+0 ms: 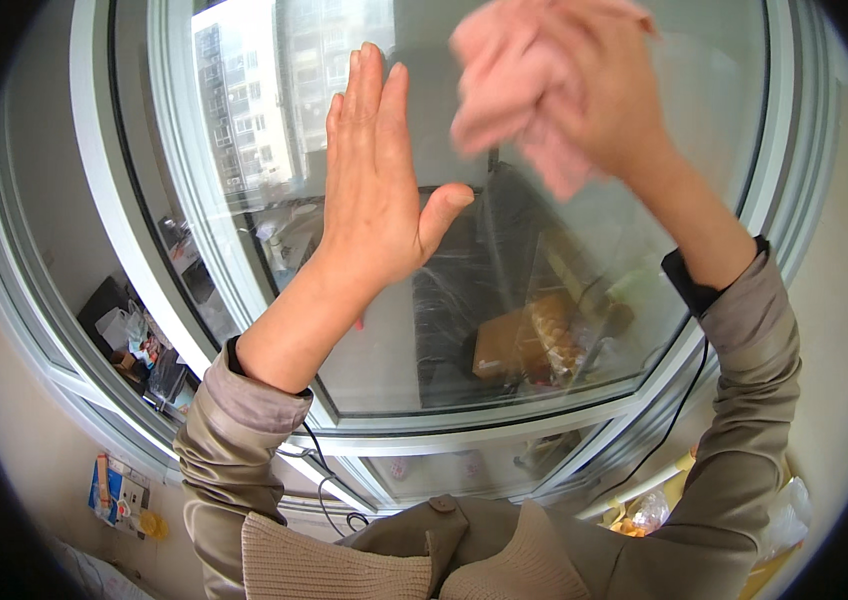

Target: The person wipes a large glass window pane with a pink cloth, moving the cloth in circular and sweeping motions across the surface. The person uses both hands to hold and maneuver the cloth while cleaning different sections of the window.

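Note:
Before me stands a large window pane (454, 300) in a white frame. My left hand (375, 165) is raised at the glass left of centre, palm forward, fingers extended and thumb spread, with nothing in it. Whether its palm touches the pane cannot be told. At the upper right, my right hand (607, 90) grips a crumpled pink cloth (514, 82) at the pane; hand and cloth are blurred. The cloth covers part of the glass and hides some of the fingertips.
White frame rails (123, 225) run along the left. A cardboard box (510, 337) and plastic-covered items show through the glass. A black cable (664, 439) hangs by the right sleeve. Lower left is a blue and white box (120, 495); bags (649, 514) lie lower right.

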Demonstrator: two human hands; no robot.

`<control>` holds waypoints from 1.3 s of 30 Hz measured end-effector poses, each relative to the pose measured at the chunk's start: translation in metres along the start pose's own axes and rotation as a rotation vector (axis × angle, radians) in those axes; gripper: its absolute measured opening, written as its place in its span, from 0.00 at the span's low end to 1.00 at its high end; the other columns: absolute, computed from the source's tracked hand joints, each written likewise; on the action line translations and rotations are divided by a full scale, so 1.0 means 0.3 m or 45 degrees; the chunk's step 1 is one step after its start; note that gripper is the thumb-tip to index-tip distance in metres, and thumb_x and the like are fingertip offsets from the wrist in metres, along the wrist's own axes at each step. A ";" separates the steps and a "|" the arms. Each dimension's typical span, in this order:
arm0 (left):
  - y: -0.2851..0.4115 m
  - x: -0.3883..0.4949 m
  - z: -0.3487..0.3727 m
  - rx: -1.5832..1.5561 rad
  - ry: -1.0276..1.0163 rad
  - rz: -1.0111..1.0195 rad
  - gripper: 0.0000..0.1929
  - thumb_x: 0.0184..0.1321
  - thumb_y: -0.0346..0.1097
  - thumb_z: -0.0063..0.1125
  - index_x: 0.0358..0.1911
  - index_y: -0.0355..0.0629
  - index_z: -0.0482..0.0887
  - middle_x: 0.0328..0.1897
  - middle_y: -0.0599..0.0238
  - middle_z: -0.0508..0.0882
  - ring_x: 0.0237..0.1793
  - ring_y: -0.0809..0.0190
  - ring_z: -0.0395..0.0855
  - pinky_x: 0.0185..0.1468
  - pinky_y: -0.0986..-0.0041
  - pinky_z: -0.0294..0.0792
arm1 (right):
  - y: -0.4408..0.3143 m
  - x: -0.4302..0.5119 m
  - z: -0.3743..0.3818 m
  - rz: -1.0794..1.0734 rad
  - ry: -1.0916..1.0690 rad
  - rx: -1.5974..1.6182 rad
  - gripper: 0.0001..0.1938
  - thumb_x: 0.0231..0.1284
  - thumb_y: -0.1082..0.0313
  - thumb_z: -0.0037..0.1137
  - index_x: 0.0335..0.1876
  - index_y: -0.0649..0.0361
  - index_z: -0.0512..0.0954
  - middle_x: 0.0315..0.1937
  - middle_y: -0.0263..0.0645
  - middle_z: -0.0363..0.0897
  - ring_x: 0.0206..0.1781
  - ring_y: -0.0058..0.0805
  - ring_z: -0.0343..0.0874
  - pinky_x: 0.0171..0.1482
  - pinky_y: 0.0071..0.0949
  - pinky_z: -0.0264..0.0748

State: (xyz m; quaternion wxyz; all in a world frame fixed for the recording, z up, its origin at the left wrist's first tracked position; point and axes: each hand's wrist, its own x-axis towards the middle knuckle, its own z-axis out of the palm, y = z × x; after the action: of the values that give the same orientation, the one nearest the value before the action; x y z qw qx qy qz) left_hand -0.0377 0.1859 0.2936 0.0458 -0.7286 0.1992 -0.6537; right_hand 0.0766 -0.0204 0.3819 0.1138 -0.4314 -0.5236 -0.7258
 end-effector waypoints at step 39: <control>0.408 0.228 0.335 -0.257 -0.283 0.164 0.36 0.61 0.53 0.57 0.64 0.32 0.65 0.74 0.45 0.58 0.73 0.40 0.56 0.70 0.45 0.53 | 0.578 -0.201 -0.252 0.346 0.294 -0.573 0.18 0.55 0.73 0.49 0.53 0.64 0.74 0.51 0.52 0.72 0.58 0.50 0.68 0.62 0.40 0.62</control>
State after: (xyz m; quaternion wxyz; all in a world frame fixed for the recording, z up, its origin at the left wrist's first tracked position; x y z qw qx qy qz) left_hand 0.0362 0.0304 0.3032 0.0358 -0.7831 0.3040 -0.5413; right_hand 0.1815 -0.1766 0.4458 0.1703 -0.4266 -0.2704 -0.8461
